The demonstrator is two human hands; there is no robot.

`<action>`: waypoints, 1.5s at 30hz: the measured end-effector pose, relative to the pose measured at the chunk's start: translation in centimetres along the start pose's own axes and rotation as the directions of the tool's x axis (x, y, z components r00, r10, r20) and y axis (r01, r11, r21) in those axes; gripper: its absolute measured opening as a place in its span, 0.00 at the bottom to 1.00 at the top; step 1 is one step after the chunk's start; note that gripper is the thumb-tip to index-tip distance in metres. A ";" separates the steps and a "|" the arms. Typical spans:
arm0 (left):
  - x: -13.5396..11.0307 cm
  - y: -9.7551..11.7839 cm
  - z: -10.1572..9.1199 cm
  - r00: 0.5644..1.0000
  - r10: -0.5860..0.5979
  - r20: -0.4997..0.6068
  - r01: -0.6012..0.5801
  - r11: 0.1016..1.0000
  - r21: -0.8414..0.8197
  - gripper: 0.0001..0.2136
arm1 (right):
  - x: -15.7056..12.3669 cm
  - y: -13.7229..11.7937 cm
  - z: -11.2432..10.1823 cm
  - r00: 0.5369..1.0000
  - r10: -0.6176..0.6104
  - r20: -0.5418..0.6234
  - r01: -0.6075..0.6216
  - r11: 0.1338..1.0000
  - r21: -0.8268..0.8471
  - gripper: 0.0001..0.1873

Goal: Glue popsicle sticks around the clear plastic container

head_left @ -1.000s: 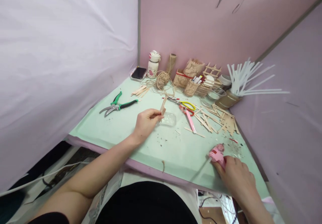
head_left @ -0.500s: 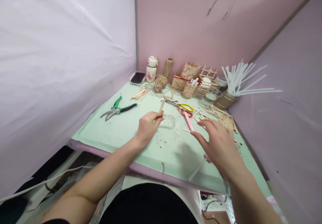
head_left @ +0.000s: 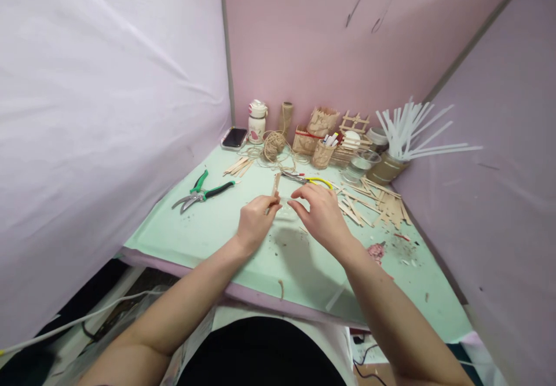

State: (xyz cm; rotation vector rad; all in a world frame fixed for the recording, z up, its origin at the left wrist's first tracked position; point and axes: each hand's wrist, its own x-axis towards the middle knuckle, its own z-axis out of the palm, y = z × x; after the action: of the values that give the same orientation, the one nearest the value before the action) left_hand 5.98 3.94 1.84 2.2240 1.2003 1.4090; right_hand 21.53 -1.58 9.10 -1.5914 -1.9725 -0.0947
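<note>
Wooden strip (head_left: 276, 184) juts above the left hand (head_left: 256, 218) pinching it; right hand (head_left: 322, 212) near, slightly spread.

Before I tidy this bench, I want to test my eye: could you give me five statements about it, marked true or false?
1. The left hand holds a thin wooden piece. True.
2. The right hand holds the pink glue gun. False: the pink glue gun lies on the table.
3. The phone lies beside the white bottle. True.
4. The pruning shears have yellow handles. False: they are green and black.
5. White strips stand in a brown holder. True.
</note>
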 end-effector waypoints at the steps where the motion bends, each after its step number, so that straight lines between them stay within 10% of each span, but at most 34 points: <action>1: 0.0 0.0 0.0 1.000 0.011 -0.002 -0.011 1.000 0.007 0.03 | 0.1 0.0 0.2 1.000 0.001 -0.017 -0.001 1.000 0.011 0.04; 18: -0.2 0.1 -0.1 0.996 0.021 0.085 -0.030 0.994 0.106 0.03 | 1.0 -0.6 3.0 0.994 0.061 -0.091 -0.060 0.998 0.011 0.10; 25: 1.7 -0.5 -4.0 0.985 0.043 0.167 -0.067 0.988 0.137 0.11 | 1.2 -0.6 2.8 0.995 0.062 -0.080 -0.064 0.998 -0.024 0.09; 29: 5.6 -2.1 -5.3 0.887 0.294 0.356 -0.290 0.955 -0.065 0.26 | 1.5 -0.6 2.9 0.995 0.045 -0.084 -0.049 0.998 -0.041 0.09; 35: 9.0 -3.3 -3.8 0.714 0.439 0.546 -0.370 0.898 -0.240 0.17 | 1.6 -0.4 3.1 0.996 0.054 -0.074 -0.059 0.996 -0.065 0.10; 45: 9.0 -2.3 -3.5 0.690 0.374 0.620 -0.333 0.924 -0.187 0.04 | 1.8 -0.3 3.4 0.995 0.047 -0.091 -0.055 0.995 -0.086 0.09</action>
State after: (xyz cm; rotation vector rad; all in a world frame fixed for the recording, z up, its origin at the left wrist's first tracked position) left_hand 3.61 11.36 7.98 2.6553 0.4914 0.6139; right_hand 19.67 1.28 7.30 -1.6635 -1.8811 -0.2314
